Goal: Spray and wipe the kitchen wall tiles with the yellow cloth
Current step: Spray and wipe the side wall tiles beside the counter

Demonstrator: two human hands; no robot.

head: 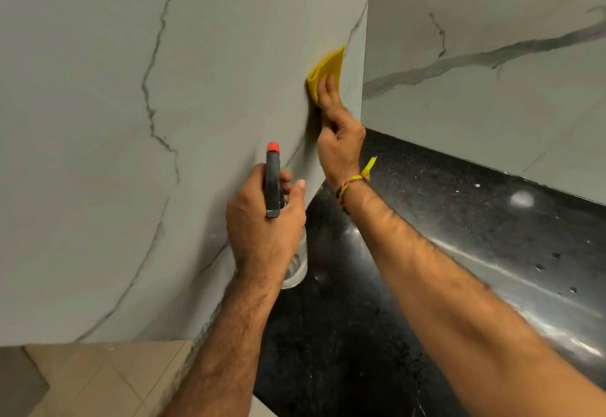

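The wall tiles [98,121], white marble with grey veins, are filling the left of your view and meeting a second tiled wall [492,105] at a corner on the right. Below the tiles at the lower left, beige floor tiles [98,380] are showing. Your left hand [262,219] is gripping the spray bottle [272,180] just in front of the tiles, fingers curled round its neck, its dark head with the red nozzle pointing up and the clear body hanging below your palm. Right of the bottle, your right hand [337,134] is pressing the yellow cloth [328,69] flat against the tiles near the corner, fingers stretched over it. A woven thread band [352,183] is sitting on that wrist. Beneath both arms the black countertop [459,219] is running along the foot of the tiles.
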